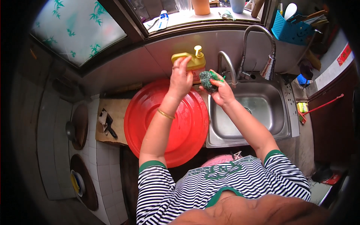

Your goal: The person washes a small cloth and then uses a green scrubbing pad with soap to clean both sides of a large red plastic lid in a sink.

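Observation:
My right hand (221, 91) holds a green and grey scouring pad (207, 81) between the faucet and the yellow jug. My left hand (181, 75) is raised in front of the yellow pump-top detergent jug (193, 60), overlapping part of it. Its fingers point up; whether they touch the jug is hidden by the angle. Below my left forearm lies a large red plastic basin (184, 118), its surface wet with drops. A stainless steel sink (263, 112) sits to the right, beneath my right forearm.
A curved metal faucet (228, 63) and a flexible spray tap (271, 53) rise behind the sink. A cleaver (110, 126) lies with a cloth on a wooden board (121, 108). A blue utensil basket (291, 31) hangs at upper right. Cups and a tube (163, 20) stand on the windowsill.

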The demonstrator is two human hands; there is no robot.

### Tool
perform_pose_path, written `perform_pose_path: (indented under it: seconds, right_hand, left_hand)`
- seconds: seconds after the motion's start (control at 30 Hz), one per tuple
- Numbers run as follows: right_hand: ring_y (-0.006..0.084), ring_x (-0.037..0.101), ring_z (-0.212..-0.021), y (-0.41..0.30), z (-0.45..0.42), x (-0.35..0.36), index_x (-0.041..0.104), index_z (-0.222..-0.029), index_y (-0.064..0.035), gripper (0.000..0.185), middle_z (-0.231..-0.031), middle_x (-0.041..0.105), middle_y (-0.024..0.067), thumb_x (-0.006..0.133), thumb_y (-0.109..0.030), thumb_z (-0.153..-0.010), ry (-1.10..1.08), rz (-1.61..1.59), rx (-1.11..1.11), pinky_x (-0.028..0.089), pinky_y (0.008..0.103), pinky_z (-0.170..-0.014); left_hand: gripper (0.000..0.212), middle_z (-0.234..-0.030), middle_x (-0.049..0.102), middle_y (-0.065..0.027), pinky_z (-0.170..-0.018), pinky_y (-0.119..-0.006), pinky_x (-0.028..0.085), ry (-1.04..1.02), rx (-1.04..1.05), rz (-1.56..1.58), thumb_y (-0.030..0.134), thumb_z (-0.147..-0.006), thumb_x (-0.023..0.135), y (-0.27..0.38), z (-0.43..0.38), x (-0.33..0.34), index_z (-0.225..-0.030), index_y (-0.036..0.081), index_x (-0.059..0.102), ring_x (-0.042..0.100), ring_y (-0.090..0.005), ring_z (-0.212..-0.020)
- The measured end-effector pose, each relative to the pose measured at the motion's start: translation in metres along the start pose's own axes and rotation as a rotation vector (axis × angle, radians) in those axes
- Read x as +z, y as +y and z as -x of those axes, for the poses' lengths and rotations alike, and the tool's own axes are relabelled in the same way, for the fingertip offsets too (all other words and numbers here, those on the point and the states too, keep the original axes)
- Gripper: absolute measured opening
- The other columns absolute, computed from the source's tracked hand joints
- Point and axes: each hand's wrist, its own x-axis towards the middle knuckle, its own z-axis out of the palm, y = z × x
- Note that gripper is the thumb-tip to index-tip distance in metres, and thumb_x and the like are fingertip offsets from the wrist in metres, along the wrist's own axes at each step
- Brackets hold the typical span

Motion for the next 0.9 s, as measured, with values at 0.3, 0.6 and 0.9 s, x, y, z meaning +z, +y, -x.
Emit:
perform_pose_path:
  seconds: [0.3, 0.6, 0.9]
  right_hand:
    - [0.0281, 0.055, -0.105, -0.013, -0.014, -0.012, 0.042, -0.129, -0.0121, 0.043, -0.119, 0.053, 0.0118, 0.045, 0.0, -0.087, 0.108, 0.036, 0.014, 0.049, 0.0487, -0.085]
    - [0.0182, 0.06, -0.085, -0.121, 0.031, -0.145, 0.055, -0.114, -0.0037, 0.042, -0.095, 0.064, 0.0078, 0.061, -0.007, -0.072, 0.303, 1.502, -0.54, 0.048, 0.0299, -0.077]
    - [0.0263, 0.052, -0.096, -0.214, -0.044, -0.154, 0.057, -0.1, -0.0018, 0.033, -0.102, 0.054, 0.0138, 0.057, -0.008, -0.068, -0.116, 1.84, -0.066, 0.043, 0.0361, -0.084]
  left_hand:
    - [0.063, -0.126, 0.046, -0.0181, -0.095, -0.041, 0.041, -0.268, 0.076, -0.196, -0.007, -0.073, 0.051, -0.04, -0.063, 0.028, -0.131, 0.014, 0.041, 0.048, -0.0363, -0.111]
    - [0.065, -0.126, 0.045, -0.0178, -0.095, -0.039, 0.041, -0.285, 0.088, -0.104, -0.007, -0.073, 0.051, -0.056, -0.047, 0.02, -0.133, 0.013, 0.038, 0.047, -0.0359, -0.112]
    - [0.075, -0.122, 0.051, -0.0115, -0.097, -0.04, 0.039, -0.369, 0.001, -0.33, -0.008, -0.068, 0.05, -0.052, -0.049, 0.04, -0.136, 0.022, 0.037, 0.047, -0.0327, -0.109]
